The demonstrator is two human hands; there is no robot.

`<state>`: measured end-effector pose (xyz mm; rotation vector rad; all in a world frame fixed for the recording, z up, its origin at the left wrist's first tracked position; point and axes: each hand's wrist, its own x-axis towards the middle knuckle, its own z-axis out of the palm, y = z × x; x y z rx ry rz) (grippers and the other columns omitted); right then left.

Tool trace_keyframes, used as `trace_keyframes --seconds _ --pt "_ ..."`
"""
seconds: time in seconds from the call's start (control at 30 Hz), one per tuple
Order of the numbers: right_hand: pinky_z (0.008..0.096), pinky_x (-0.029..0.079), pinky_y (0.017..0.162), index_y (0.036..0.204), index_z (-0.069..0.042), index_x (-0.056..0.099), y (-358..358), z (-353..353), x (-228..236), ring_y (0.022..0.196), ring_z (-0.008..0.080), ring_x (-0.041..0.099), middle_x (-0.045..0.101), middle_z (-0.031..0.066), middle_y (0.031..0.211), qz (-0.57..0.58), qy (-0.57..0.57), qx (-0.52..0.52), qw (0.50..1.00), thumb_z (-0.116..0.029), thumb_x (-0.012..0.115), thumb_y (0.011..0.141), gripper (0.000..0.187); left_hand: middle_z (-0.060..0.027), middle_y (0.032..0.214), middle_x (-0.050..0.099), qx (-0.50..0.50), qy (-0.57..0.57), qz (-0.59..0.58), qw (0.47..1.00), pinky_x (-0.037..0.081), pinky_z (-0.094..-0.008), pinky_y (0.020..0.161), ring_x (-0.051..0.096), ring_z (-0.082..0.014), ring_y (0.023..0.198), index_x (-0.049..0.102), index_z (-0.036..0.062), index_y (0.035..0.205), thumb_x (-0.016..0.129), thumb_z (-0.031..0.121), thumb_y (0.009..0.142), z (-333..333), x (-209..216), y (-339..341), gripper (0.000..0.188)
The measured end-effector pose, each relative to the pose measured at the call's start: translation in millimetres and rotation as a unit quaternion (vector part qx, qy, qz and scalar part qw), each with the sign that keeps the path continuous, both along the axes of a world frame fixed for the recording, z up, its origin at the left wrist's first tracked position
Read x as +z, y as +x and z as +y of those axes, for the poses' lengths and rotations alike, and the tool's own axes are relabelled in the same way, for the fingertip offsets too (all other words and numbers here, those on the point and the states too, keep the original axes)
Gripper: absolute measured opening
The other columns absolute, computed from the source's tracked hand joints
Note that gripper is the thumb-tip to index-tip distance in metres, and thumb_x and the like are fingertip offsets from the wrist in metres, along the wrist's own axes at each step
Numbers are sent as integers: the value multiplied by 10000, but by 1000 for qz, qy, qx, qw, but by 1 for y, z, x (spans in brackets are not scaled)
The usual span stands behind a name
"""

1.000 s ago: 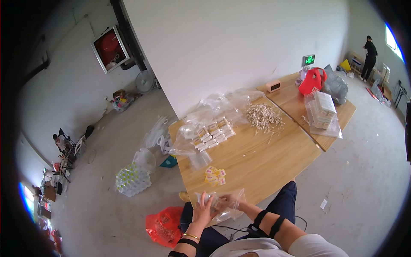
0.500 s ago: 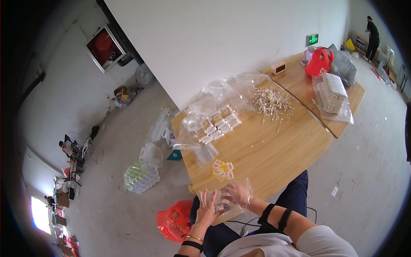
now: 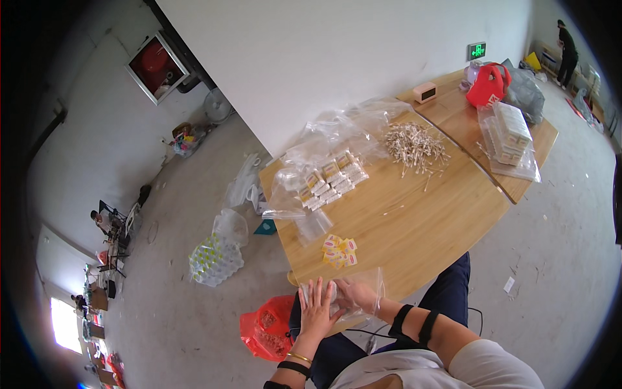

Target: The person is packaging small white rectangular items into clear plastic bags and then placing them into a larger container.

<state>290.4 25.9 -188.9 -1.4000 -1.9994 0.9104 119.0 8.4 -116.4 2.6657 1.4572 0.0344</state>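
My left hand (image 3: 317,306) spreads long-fingered over the left part of the clear bag (image 3: 377,280), at the near edge of the table (image 3: 421,223). The bag runs left to right, nearer than the yellow cards (image 3: 340,251). My right hand (image 3: 356,295) touches it farther right, pinching or not, I cannot tell.

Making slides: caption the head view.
Left hand and right hand on a clear plastic bag, near yellow-white cards on a brown wooden table.

on the far tabletop (image 3: 450,113), a pink box (image 3: 425,93) stands near the wall-side edge, a red bag (image 3: 486,89) and grey plastic bag (image 3: 527,101) by the far right corner. beyond the left edge of the near tabletop (image 3: 421,220), a clear-and-green bundle (image 3: 216,262) lies on the floor (image 3: 175,311).
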Motion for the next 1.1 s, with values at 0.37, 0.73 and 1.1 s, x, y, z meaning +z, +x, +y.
trace_keyframes --seconds 0.37,0.73,1.1 --pt "434 480 855 1213 -80 514 2 15 -12 1002 342 608 626 142 1091 7 32 75 997 -379 622 846 486 -119 1537 200 -49 29 53 997 190 -603 1102 174 -450 1389 299 144 1462 573 476 865 0 3 11 736" --pt "449 317 1080 1345 -114 456 12 5 -15 1312 291 384 434 119 1378 -171 52 182 967 -383 627 830 605 18 1532 237 -55 34 76 995 168 -721 1028 157 -460 1385 332 177 1448 566 495 858 -4 3 20 711" --pt "395 330 1075 1300 -69 520 26 10 -8 1282 284 413 459 146 1351 -135 81 284 946 -352 603 881 513 -129 1501 246 -39 44 69 996 154 -752 991 201 -401 1386 316 377 1436 588 523 831 -5 1 23 679"
